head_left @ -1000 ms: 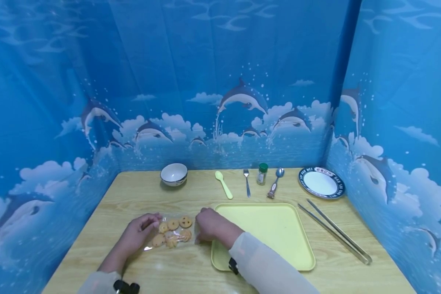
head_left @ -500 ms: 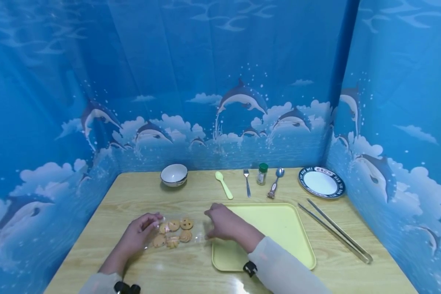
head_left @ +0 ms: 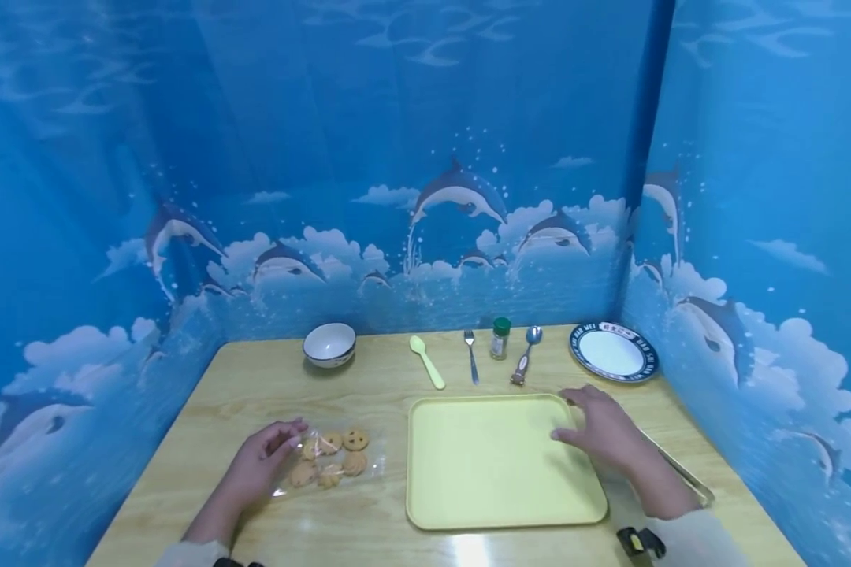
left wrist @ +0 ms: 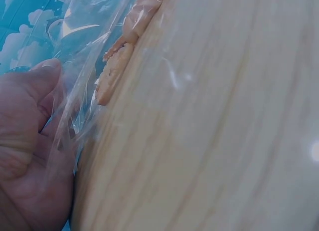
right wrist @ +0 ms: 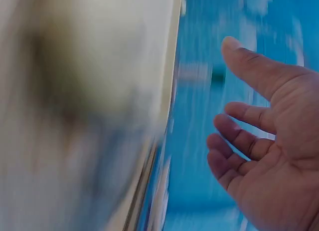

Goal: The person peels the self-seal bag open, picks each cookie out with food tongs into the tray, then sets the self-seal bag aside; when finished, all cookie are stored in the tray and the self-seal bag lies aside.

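Note:
A clear plastic bag of cookies (head_left: 329,457) lies on the table to the left of a yellow tray (head_left: 503,465). My left hand (head_left: 265,461) holds the bag's left edge. In the left wrist view, the film of the bag runs in between the thumb (left wrist: 47,71) and fingers. My right hand (head_left: 606,429) hovers over the tray's right edge, thumb and fingers spread, holding nothing. Beneath that arm lie metal tongs (head_left: 684,471), mostly covered by it. The palm of the right hand (right wrist: 279,141) shows bare in the right wrist view.
Along the back stand a white bowl (head_left: 329,345), a light green spoon (head_left: 428,362), a fork (head_left: 471,357), a green-capped shaker (head_left: 499,339), a metal spoon (head_left: 525,357) and a dark-rimmed plate (head_left: 613,352). Blue dolphin-print curtains (head_left: 425,142) enclose the table.
My right hand has left the bag's right end and moved right across the tray, to above the tongs. The left hand stays at the bag. The head view has shifted slightly.

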Demonstrator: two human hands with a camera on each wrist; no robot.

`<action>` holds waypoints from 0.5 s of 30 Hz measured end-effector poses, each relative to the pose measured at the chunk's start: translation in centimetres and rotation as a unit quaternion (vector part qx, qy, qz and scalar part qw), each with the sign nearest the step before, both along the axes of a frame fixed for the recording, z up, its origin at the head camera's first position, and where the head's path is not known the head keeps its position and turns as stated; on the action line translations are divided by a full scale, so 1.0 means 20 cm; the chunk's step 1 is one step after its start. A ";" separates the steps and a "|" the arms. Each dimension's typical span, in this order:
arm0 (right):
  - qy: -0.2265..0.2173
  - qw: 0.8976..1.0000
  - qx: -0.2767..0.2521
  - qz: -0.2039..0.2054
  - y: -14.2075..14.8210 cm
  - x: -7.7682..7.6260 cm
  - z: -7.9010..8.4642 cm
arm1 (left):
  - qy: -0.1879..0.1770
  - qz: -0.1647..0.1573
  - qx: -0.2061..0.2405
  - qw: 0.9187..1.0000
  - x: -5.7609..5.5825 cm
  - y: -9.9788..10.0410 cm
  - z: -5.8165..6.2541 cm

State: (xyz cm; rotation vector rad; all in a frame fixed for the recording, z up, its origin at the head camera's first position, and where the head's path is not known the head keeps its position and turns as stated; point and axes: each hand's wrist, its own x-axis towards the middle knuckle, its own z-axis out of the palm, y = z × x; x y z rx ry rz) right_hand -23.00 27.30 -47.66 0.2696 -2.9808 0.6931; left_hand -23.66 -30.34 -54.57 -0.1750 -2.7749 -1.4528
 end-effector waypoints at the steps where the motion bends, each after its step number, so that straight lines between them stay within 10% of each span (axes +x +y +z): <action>1: 0.000 1.000 0.001 -0.014 0.08 0.01 -0.01 | -0.002 0.001 -0.002 1.000 0.00 0.00 0.00; 15: -0.071 0.995 0.015 -0.066 0.63 0.10 -0.14 | 0.012 -0.003 -0.006 1.000 0.00 0.00 -0.01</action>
